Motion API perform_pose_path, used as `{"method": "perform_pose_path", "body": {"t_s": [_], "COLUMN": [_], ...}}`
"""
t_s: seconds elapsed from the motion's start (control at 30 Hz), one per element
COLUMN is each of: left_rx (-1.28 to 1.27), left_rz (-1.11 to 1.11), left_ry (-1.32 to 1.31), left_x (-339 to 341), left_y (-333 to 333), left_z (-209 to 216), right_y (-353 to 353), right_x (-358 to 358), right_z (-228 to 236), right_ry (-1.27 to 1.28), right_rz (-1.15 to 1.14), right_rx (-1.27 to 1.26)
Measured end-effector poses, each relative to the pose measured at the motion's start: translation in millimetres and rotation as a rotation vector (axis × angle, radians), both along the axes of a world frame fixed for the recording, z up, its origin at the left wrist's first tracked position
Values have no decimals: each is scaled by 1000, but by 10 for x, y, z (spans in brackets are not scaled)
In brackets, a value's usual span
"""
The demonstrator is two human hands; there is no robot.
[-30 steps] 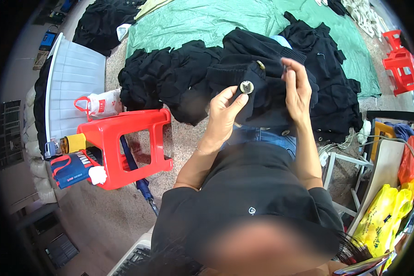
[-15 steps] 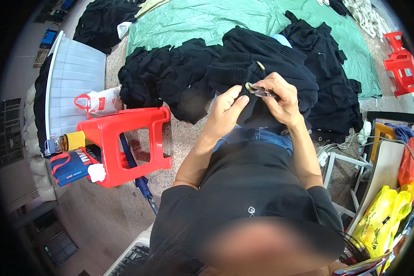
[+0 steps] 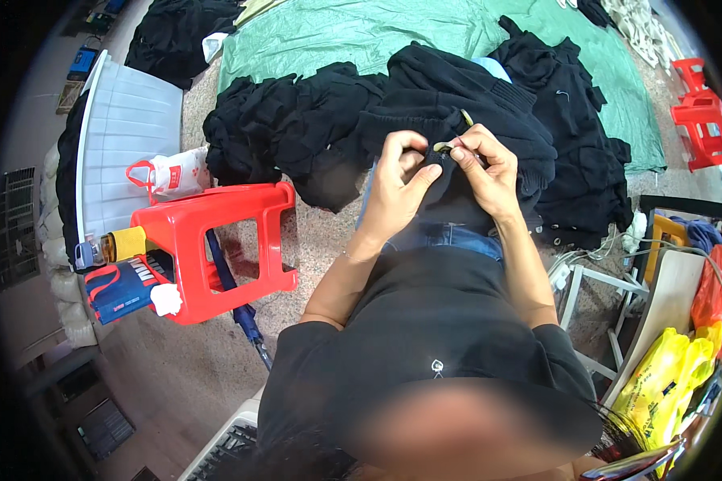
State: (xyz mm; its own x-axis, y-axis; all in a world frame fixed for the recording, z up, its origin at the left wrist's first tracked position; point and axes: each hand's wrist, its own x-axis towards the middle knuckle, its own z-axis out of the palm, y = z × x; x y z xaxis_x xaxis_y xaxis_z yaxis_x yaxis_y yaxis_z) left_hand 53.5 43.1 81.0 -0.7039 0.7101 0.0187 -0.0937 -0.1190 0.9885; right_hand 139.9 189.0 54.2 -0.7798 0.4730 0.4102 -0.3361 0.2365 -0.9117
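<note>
A black knit garment [image 3: 465, 88] with a ribbed band lies over my lap. My left hand [image 3: 401, 180] is closed on the edge of its band, thumb on top and fingers curled behind. At that edge a pale yellowish button [image 3: 441, 147] stands up between my hands. The thumb and finger of my right hand [image 3: 487, 168] are pinched together against the button's right side. A second button [image 3: 467, 118] sits a little farther along the band. The thread snips do not show clearly now; my right palm may hide them.
Black garments [image 3: 297, 120] are heaped to the left, and more [image 3: 573, 120] lie right on a green sheet [image 3: 353, 40]. A red stool [image 3: 208, 208] with a blue bag [image 3: 120, 289] stands left, near a pale plastic bin [image 3: 132, 120]. A white metal frame [image 3: 590, 297] and yellow bag [image 3: 666, 385] are right.
The metal thread snips have gone from plain view at my right fingertips, and those fingers have closed in on the button. My left fingers have curled more around the band.
</note>
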Motion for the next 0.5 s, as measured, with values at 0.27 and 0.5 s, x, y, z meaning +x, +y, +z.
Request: {"method": "perform_pose_path", "body": {"t_s": [0.27,0.5], "left_rx": [-145,-153], "left_rz": [146,145], "left_ry": [365,337], "left_x": [16,3], "left_y": [32,-10], "left_z": [-152,-188], "right_y": [-114,-27], "right_x": [40,259], "right_z": [-18,193], "right_ry": [-67,-139], "right_rz": [-45,-232], "right_rx": [-322,464]}}
